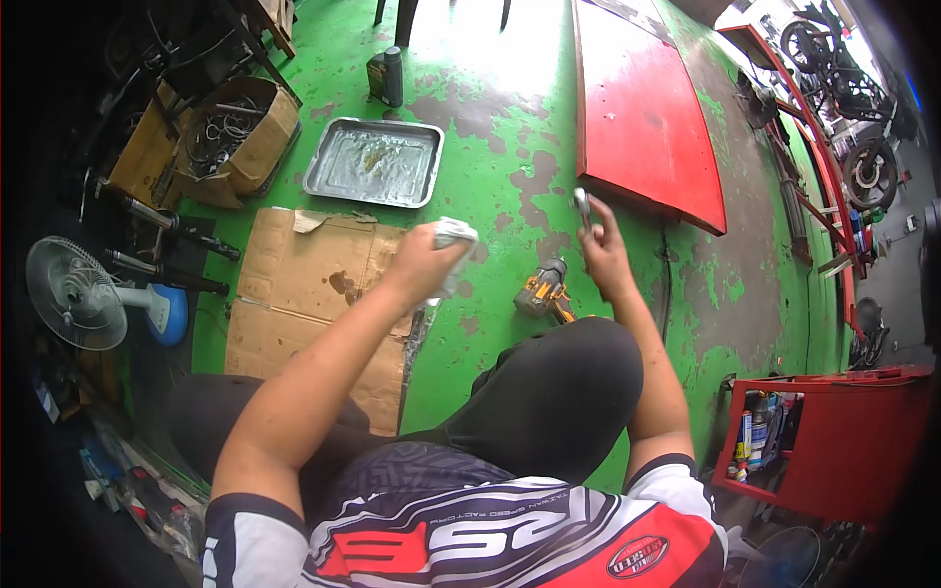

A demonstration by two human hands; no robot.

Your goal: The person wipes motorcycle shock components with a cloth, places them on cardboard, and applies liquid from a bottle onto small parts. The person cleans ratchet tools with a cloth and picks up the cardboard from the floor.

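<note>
My left hand is closed around a crumpled white rag, held above the right edge of a flattened cardboard sheet. My right hand grips a short silver metal tool, its rounded end poking up past my fingers; its exact kind is too small to tell. Below and left of that hand, a yellow and black cordless impact wrench rests on the green floor near my knee. A metal drip tray with a wet, oily bottom lies beyond the cardboard.
A dark oil bottle stands behind the tray. To the left are a cardboard box of cables and a fan. A red lift platform lies ahead right, and a red cabinet with bottles stands at right.
</note>
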